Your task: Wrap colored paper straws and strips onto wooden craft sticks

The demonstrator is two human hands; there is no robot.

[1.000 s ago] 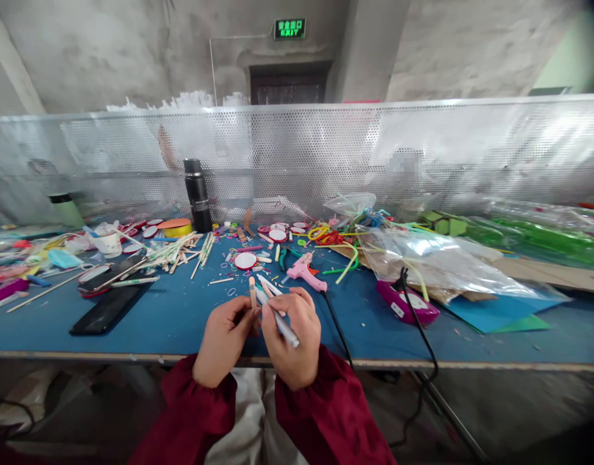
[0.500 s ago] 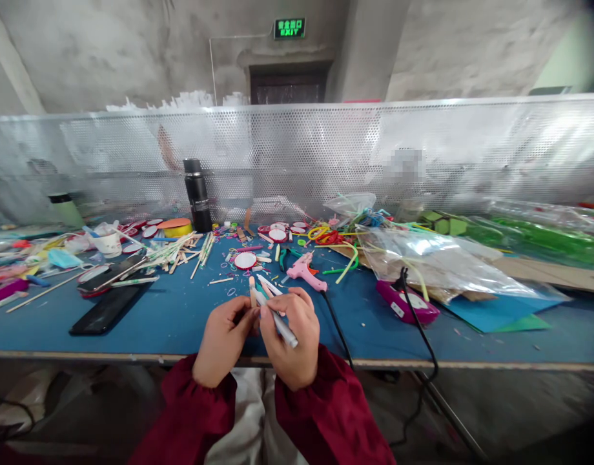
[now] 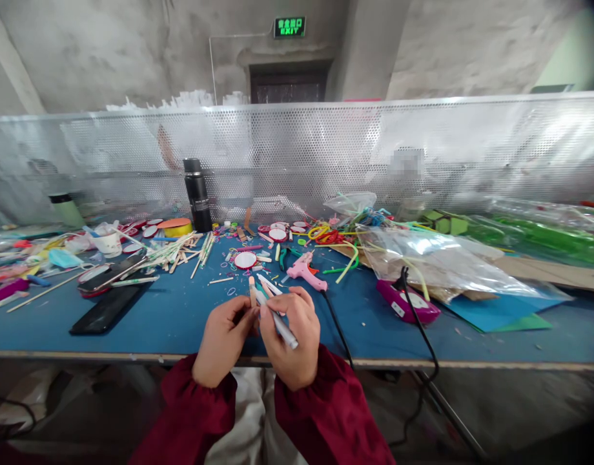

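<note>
My left hand [image 3: 223, 339] is closed over the table's front edge, pinching a flat wooden stick [image 3: 252, 289] that stands up from the fingers. In my right hand [image 3: 297, 342] is a white marker pen [image 3: 285, 330], slanted with its grey end toward me and its other end by the stick. Whether the pen's tip touches the stick, I cannot tell. A slim white piece [image 3: 268, 284] shows just beyond the right fingers; its kind is unclear. Past the hands lie a pink glue gun [image 3: 307, 271] and a round white disc with a red rim [image 3: 245, 260].
Left on the blue table [image 3: 181, 323] are a black phone [image 3: 106, 313], loose wooden sticks [image 3: 181, 252] and a paper cup [image 3: 108, 242]. A black bottle [image 3: 197, 197] stands behind. To the right are a purple box [image 3: 408, 303], cables and plastic bags [image 3: 437, 255]. A perforated metal screen [image 3: 301, 148] closes the back.
</note>
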